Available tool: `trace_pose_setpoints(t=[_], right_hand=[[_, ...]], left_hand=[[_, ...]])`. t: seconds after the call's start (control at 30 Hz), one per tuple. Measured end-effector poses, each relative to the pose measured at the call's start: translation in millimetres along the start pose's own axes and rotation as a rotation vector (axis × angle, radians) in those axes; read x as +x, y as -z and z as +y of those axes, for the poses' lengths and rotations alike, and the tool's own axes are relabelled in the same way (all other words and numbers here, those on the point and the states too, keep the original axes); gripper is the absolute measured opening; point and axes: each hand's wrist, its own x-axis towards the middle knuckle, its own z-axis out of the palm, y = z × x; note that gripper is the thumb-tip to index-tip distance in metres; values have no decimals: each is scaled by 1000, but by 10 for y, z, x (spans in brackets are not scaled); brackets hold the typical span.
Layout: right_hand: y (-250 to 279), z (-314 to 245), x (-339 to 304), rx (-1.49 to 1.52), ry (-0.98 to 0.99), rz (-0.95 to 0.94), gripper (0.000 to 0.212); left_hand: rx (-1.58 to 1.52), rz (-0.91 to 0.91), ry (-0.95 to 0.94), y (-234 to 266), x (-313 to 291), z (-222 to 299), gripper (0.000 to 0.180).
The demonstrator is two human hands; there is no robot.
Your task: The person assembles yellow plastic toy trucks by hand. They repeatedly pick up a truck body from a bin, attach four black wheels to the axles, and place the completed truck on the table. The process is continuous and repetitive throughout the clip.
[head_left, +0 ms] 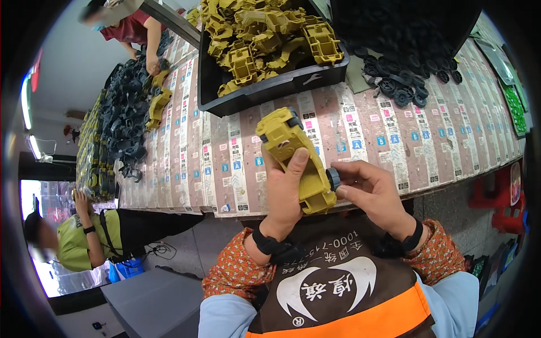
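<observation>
- At the far left of my view, a bright window [56, 219] and wall lights [35, 146]; a co-worker in a green shirt [84, 239] is by the table's end.
- Next, dark grey parts [121, 107] lie heaped on the table; behind them leans a co-worker in dark red [132, 28].
- The table [231, 163], clad in printed striped sheeting, spans the room above a grey floor [217, 242].
- On it, a black crate [276, 90] brims with yellow toy-car shells [270, 25].
- Before the crate, my left hand [283, 194] grips a yellow car body [282, 132], held above the table's near edge.
- Just right, my right hand [378, 197] pinches a dark wheel [333, 179] against its side.
- Further right, loose black wheels [400, 84] lie piled on the table; red stools [510, 218] stand beyond.
</observation>
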Motion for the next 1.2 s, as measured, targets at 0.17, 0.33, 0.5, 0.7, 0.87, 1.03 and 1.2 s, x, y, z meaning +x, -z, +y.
trace_pose_setpoints(t=[0.17, 0.33, 0.5, 0.7, 0.87, 1.03, 1.2], right_hand=[[-62, -90, -165, -424, 73, -32, 47], [-125, 24, -143, -371, 117, -174, 66], [-190, 23, -30, -310, -44, -286, 75], [-247, -115, 214, -398, -127, -457, 49], [-111, -312, 188, -487, 34, -215, 29], [133, -375, -18, -339, -119, 2, 27], [297, -429, -225, -452, -50, 48, 26]], left_hand=[[-35, -35, -58, 56, 3, -59, 51], [-51, 38, -136, 47, 4, -53, 65], [33, 27, -109, 218, -23, -7, 65], [-18, 133, 283, 840, -52, 269, 50], [103, 194, 392, 1950, 511, 852, 44], [643, 470, 257, 3070, 1748, 1218, 72], [989, 832, -484, 3373, 2625, 1603, 70]])
